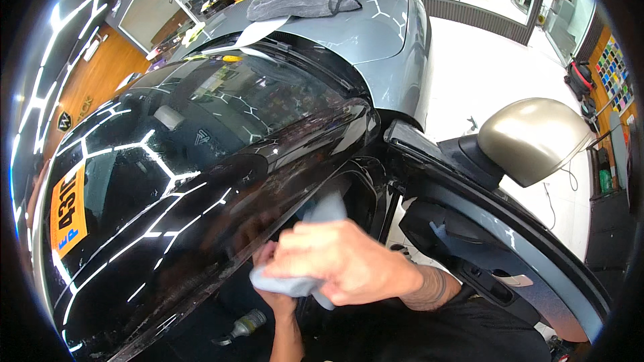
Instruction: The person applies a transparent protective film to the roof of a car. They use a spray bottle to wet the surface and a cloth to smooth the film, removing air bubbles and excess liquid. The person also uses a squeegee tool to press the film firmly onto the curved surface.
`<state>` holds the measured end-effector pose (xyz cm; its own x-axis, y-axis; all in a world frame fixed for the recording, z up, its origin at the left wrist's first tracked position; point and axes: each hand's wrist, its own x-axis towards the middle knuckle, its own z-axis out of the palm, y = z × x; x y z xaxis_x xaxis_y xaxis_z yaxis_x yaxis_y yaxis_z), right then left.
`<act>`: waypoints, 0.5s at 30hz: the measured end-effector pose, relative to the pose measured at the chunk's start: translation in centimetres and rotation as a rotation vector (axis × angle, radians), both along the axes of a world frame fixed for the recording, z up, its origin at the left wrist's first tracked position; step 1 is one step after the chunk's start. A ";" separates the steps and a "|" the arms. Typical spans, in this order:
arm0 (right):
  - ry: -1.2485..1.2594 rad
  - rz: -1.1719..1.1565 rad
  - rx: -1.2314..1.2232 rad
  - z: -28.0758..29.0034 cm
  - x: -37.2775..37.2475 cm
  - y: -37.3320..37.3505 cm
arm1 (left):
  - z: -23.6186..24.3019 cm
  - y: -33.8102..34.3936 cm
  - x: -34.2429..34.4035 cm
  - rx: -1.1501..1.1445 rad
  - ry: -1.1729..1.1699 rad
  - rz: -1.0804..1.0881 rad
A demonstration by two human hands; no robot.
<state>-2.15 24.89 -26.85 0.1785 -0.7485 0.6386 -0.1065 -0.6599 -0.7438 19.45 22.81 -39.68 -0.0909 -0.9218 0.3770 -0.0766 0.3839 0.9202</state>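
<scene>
My right hand [335, 255] is closed on a grey cloth [287, 284], in front of the open door frame of a car. A blurred grey patch of cloth [327, 208] also shows above the knuckles. Close behind and below it is my left hand [276, 300], its forearm rising from the lower edge. The cloth and right hand cover most of its fingers, so its grip is hidden. Both hands are beside the glossy black roof edge [221, 255], which carries smears. Below, inside the car, lies a bottle with a trigger spray head [248, 322].
An open car door [510, 228] with a beige mirror [533, 139] stands to my right. Ahead, the windscreen [235, 97] meets a grey-blue bonnet [376, 33] bearing a dark grey towel [302, 1]. An orange sticker [69, 211] is at left. White floor [469, 74] lies beyond.
</scene>
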 end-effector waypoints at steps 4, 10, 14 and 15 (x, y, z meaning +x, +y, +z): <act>-0.199 -0.488 0.080 -1.1 -4.8 -2.4 | 4.0 0.3 -2.1 -0.132 0.167 0.024; 0.178 -0.739 -0.198 1.0 0.3 -4.0 | 5.2 0.0 -1.7 -0.173 0.189 0.053; -0.173 -0.077 -0.079 -0.8 0.8 -0.2 | 5.2 0.0 -1.3 -0.268 0.249 0.115; -0.189 -0.137 -0.109 0.6 -1.2 -0.6 | 5.6 0.2 -1.0 -0.271 0.213 0.086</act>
